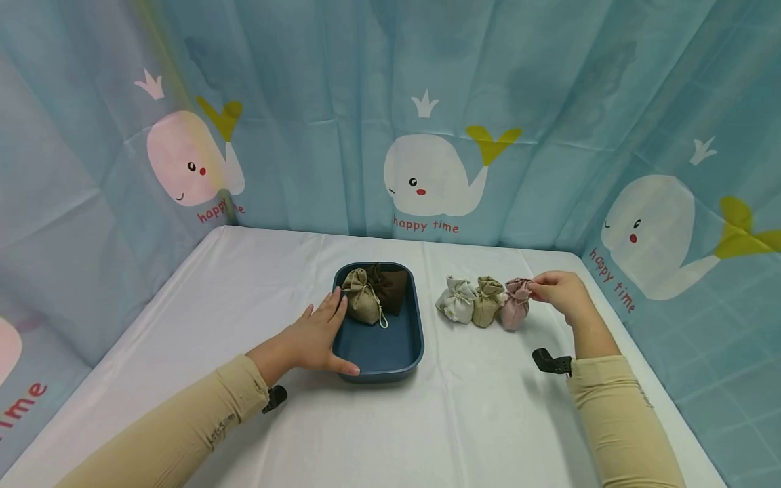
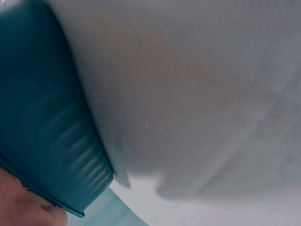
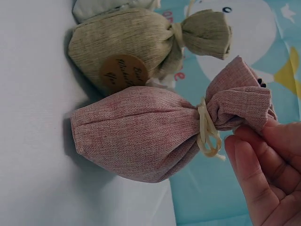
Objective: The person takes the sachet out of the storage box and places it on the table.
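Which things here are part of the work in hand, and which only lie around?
In use:
pink bag, pinched at its top by the right hand
blue tray, touched by the left hand
two bags in the tray

Only lying there:
white bag
olive bag
whale curtain

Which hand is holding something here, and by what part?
The right hand pinches the pink pouch by its gathered top above the tie. The left hand holds nothing; it rests flat on the rim of the blue tray.
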`<state>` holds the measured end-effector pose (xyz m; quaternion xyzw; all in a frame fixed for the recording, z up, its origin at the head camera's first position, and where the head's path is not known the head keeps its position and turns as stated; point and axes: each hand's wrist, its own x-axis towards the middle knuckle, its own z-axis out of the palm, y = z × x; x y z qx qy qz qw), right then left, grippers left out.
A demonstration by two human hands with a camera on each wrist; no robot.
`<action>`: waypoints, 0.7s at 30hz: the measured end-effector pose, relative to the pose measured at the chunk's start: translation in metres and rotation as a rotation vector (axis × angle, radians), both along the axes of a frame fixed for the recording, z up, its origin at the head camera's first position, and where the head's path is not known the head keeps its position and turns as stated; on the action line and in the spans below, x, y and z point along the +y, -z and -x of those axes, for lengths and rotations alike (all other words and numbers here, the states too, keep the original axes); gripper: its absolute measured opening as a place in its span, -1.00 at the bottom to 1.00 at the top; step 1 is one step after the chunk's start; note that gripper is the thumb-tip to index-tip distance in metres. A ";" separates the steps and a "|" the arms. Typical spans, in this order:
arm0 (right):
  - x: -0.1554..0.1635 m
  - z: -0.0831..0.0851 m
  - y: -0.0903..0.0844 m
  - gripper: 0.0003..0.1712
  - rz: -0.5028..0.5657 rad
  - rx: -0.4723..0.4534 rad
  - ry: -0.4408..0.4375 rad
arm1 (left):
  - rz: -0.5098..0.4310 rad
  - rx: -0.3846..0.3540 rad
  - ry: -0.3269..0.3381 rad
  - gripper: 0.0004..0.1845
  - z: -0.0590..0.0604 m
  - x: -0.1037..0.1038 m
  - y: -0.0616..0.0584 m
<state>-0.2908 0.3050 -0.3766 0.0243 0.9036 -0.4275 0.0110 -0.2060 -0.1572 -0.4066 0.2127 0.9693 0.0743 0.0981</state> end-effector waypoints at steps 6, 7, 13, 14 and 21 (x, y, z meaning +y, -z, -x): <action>0.009 0.010 0.018 -0.63 0.078 0.008 -0.029 | 0.001 0.000 0.000 0.42 0.001 0.000 0.001; 0.009 0.011 0.020 -0.64 0.086 0.002 -0.023 | 0.001 0.001 0.001 0.42 0.001 -0.001 0.001; 0.009 0.011 0.022 -0.65 0.053 -0.013 -0.020 | -0.004 0.004 0.004 0.42 0.001 -0.001 0.001; 0.008 0.010 0.020 -0.66 0.045 -0.013 -0.024 | -0.004 0.004 0.004 0.42 0.000 0.000 0.001; 0.004 -0.001 0.006 -0.59 0.000 -0.047 -0.029 | 0.001 0.003 0.003 0.42 -0.001 0.000 0.000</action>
